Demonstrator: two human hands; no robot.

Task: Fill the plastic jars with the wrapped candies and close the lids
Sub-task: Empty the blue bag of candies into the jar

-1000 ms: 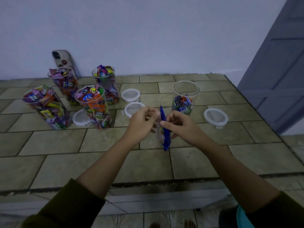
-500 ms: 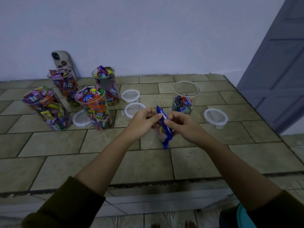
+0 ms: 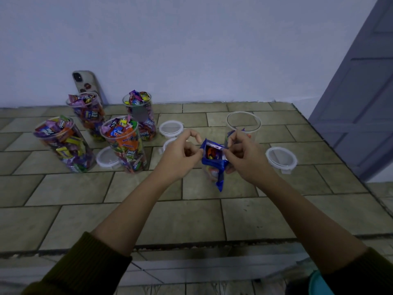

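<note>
Pulled open now, candies (image 3: 211, 153) showing: blue bag (image 3: 219, 167), mouth pinched between fingers (image 3: 195, 135) of left hand (image 3: 180, 159) and right hand (image 3: 244, 160), held near the part-filled jar (image 3: 243, 121). Ready for pouring, probably.

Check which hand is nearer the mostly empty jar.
Right. The right hand overlaps the base of the mostly empty jar in view; the left hand is further left, beyond the blue bag.
</note>
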